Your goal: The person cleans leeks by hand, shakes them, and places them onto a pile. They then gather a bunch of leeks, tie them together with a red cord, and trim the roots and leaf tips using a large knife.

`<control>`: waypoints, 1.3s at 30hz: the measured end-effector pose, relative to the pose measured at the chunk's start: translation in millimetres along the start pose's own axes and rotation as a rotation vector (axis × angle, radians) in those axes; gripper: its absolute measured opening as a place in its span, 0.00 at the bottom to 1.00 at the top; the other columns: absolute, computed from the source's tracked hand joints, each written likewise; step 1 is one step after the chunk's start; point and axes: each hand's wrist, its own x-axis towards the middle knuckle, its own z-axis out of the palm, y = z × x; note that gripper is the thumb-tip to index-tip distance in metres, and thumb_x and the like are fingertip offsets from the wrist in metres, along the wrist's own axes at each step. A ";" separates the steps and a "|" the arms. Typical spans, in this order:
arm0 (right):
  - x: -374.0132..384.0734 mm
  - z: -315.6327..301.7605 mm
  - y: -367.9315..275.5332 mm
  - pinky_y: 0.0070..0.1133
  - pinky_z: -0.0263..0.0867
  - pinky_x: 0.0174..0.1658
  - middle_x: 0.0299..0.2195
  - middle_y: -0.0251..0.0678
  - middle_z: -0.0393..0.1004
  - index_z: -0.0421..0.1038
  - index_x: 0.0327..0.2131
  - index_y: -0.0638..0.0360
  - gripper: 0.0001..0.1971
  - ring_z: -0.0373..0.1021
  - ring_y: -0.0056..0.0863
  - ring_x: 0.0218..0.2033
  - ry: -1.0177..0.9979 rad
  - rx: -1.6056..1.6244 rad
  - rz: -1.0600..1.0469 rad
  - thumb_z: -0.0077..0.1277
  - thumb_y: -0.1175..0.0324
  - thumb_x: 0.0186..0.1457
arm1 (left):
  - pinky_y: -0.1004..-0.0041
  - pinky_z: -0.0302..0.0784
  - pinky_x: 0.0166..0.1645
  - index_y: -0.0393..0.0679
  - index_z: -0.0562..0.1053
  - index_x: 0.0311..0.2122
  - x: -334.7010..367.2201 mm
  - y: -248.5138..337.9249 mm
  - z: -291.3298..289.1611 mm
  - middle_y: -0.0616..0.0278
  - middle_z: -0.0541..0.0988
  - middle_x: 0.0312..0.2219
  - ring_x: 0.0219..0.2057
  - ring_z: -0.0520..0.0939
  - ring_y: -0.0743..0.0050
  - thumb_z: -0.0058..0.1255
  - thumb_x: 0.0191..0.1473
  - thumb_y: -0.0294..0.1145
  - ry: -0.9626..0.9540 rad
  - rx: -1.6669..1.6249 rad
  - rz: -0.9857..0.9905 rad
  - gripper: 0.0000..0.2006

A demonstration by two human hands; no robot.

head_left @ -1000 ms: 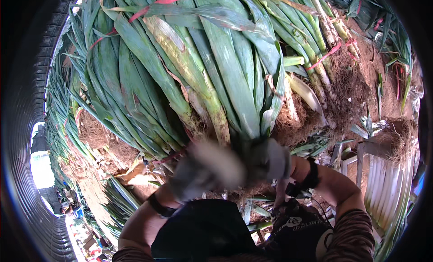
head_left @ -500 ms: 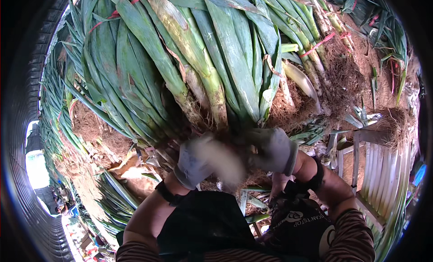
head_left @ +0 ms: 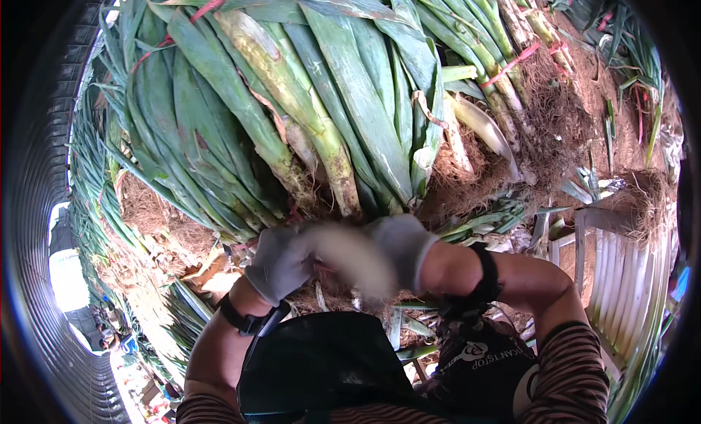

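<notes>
Large leeks (head_left: 358, 95) with broad green leaves lie in a thick pile ahead of me, root ends toward me. Both my hands wear pale grey gloves and are at the near end of the pile. My left hand (head_left: 277, 262) is closed, its fingers bent inward at the stem bases; what it grips is hidden. My right hand (head_left: 403, 250) is close beside it, back of the hand up, fingers out of sight. A blurred pale patch covers the space between the hands. Brown roots (head_left: 310, 298) show below them.
Leek bundles with pink ties (head_left: 511, 65) lie at the right, roots outward. A metal frame (head_left: 580, 238) stands at the lower right beside white stalks (head_left: 624, 278). More leeks (head_left: 193, 322) lie at the lower left. A dark apron (head_left: 321, 365) covers my lap.
Both hands have moved left; my right hand has come closer to the left one, and its forearm now reaches further across. The leek pile has shifted slightly left in view.
</notes>
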 end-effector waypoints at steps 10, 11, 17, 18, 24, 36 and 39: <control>-0.4 34.2 36.8 0.32 0.69 0.30 0.25 0.41 0.75 0.72 0.35 0.55 0.16 0.74 0.39 0.27 0.294 0.067 -0.354 0.48 0.53 0.53 | 0.64 0.69 0.26 0.42 0.74 0.27 -4.0 12.5 -0.2 0.60 0.73 0.19 0.21 0.75 0.58 0.57 0.36 0.24 -0.188 0.088 0.201 0.08; -0.3 33.9 37.8 0.32 0.69 0.30 0.25 0.41 0.75 0.72 0.35 0.55 0.16 0.74 0.39 0.27 0.312 0.070 -0.360 0.48 0.53 0.53 | 0.64 0.69 0.26 0.42 0.74 0.27 -7.1 11.1 1.9 0.60 0.73 0.19 0.21 0.75 0.58 0.57 0.36 0.24 -0.187 0.078 0.207 0.08; -3.6 34.6 41.9 0.31 0.69 0.31 0.26 0.40 0.75 0.71 0.38 0.55 0.16 0.74 0.37 0.28 0.374 0.106 -0.373 0.49 0.54 0.54 | 0.65 0.66 0.18 0.47 0.74 0.24 -16.0 1.0 16.2 0.64 0.70 0.15 0.14 0.72 0.62 0.59 0.41 0.34 -0.118 -0.129 0.272 0.06; -3.6 35.5 42.3 0.30 0.69 0.31 0.26 0.40 0.75 0.71 0.39 0.55 0.16 0.74 0.37 0.28 0.381 0.103 -0.371 0.49 0.54 0.54 | 0.65 0.66 0.18 0.47 0.74 0.24 -16.6 -1.1 18.6 0.64 0.70 0.15 0.14 0.72 0.62 0.59 0.41 0.34 -0.120 -0.138 0.272 0.06; -6.2 38.1 41.5 0.29 0.70 0.32 0.27 0.39 0.75 0.71 0.42 0.55 0.17 0.74 0.36 0.28 0.418 0.144 -0.390 0.49 0.56 0.54 | 0.66 0.65 0.18 0.48 0.72 0.20 -30.7 -7.3 25.8 0.64 0.69 0.15 0.14 0.72 0.64 0.61 0.38 0.32 -0.226 -0.144 0.241 0.07; -110.3 30.5 68.2 0.25 0.70 0.34 0.32 0.42 0.76 0.73 0.39 0.61 0.09 0.74 0.35 0.31 0.825 0.501 0.106 0.50 0.70 0.54 | 0.65 0.75 0.28 0.43 0.73 0.34 -34.9 45.2 46.6 0.61 0.76 0.26 0.25 0.80 0.61 0.55 0.49 0.31 -0.010 -0.211 -0.046 0.07; -209.5 92.6 108.0 0.19 0.69 0.35 0.33 0.34 0.75 0.71 0.41 0.65 0.11 0.71 0.19 0.33 0.869 0.453 0.674 0.47 0.69 0.59 | 0.62 0.76 0.30 0.44 0.72 0.35 -37.9 47.7 95.1 0.60 0.78 0.30 0.27 0.81 0.60 0.53 0.50 0.35 -0.119 0.247 -0.148 0.09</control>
